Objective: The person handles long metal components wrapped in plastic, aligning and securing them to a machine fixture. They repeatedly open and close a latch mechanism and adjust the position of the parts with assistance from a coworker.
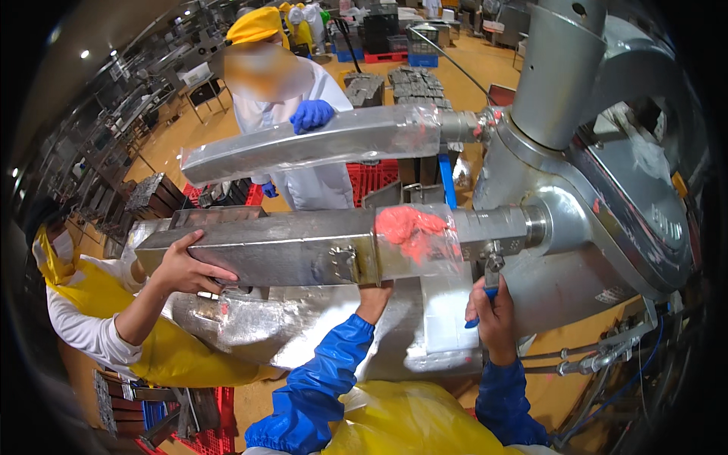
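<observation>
A long rectangular metal mould (pixel 273 246) lies level in front of me, its right end at a plastic-wrapped nozzle (pixel 474 227) on the large steel machine. Pink paste (pixel 409 227) is smeared on the plastic there. My left hand (pixel 375 301) reaches under the mould's right end; its fingers are hidden beneath. Below the nozzle, my right hand (pixel 494 322) is closed around a valve lever (pixel 491 284) with a blue handle. A co-worker's bare hand (pixel 193 265) supports the mould's left part.
Farther off, a second mould (pixel 318 144) in clear film extends from another nozzle, with a co-worker's blue-gloved hand (pixel 312 116) on top. A shiny metal table (pixel 265 326) lies below. Red crates (pixel 371 178) and stacked moulds (pixel 155 196) stand around.
</observation>
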`<state>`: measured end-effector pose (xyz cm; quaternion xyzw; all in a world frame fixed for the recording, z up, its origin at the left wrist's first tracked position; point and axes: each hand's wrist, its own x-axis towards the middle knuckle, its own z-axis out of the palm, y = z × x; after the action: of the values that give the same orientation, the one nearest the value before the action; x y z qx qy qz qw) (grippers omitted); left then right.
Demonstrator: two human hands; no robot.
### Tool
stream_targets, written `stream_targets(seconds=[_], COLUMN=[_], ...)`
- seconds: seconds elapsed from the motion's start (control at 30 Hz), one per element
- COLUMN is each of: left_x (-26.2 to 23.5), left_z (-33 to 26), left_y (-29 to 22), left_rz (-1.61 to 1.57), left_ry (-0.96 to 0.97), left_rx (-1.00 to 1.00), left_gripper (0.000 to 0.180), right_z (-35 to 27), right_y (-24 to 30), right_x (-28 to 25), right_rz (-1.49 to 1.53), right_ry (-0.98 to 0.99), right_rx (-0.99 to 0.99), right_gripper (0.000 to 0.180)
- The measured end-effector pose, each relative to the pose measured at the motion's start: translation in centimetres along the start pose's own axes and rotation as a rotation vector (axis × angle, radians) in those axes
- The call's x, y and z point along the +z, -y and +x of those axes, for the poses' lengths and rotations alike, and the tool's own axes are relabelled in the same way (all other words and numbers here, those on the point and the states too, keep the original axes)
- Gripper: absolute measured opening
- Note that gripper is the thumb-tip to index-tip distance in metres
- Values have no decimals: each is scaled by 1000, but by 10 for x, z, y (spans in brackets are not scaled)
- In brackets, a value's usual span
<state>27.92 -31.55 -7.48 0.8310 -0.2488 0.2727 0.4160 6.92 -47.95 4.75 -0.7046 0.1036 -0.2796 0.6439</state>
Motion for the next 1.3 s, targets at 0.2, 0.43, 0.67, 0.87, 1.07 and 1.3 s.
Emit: stream_targets(seconds=[0.2, 0.43, 0.67, 0.87, 1.07, 1.3], left_x=[-4, -16, 2, 13, 15, 11], left_z=[-2, -2, 6, 4, 3, 4], left_y=[4, 6, -12, -25, -29, -22], left_rz=[-18, -28, -72, -80, -96, -108], left_ry=[31, 60, 84, 86, 95, 95], left_rx=[-24, -45, -23, -12, -14, -34], left_gripper=[36, 38, 40, 42, 44, 47], right_z=[3, 5, 5, 6, -1, -3], right_y=[11, 8, 11, 14, -2, 0], right_x=[3, 1, 2, 2, 17, 62], right_rz=[122, 116, 135, 46, 185, 628], right_ry=[17, 22, 26, 52, -74, -116], right_rx=[105, 89, 96, 102, 116, 69], right_gripper=[13, 14, 15, 14, 16, 13])
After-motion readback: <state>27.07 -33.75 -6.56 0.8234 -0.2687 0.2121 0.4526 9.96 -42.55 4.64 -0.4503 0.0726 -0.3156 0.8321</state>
